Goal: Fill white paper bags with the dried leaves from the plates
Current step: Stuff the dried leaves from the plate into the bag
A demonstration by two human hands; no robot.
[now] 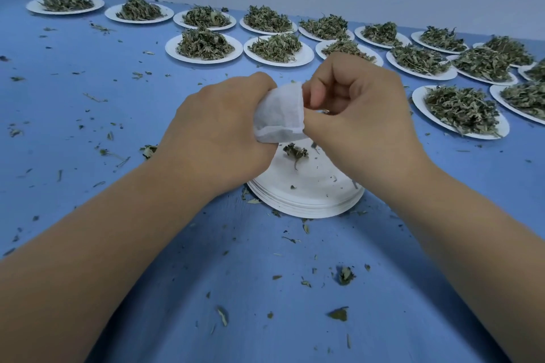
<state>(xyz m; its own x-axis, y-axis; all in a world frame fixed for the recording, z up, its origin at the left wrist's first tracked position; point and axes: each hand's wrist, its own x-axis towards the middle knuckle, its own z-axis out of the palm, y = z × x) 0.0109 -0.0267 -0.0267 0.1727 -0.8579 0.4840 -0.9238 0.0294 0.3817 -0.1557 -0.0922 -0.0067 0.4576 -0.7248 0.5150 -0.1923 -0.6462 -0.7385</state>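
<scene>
- Head view: I see the left hand gripping the white paper bag over a stack of plates.
- Right hand pinches its rim.
- Dried leaves sit heaped on the far plates across the surface.

Directly before us on the bench sits a stack of plates, with a small clump of leaves on its top plate. Above the stack's far side our left hand and right hand meet, holding a paper bag between them. Behind the hands run a back row of plates and a nearer row of plates, each plate bearing a leaf heap. Another loaded plate lies right of our right hand. Loose leaf bits lie scattered around the stack.
</scene>
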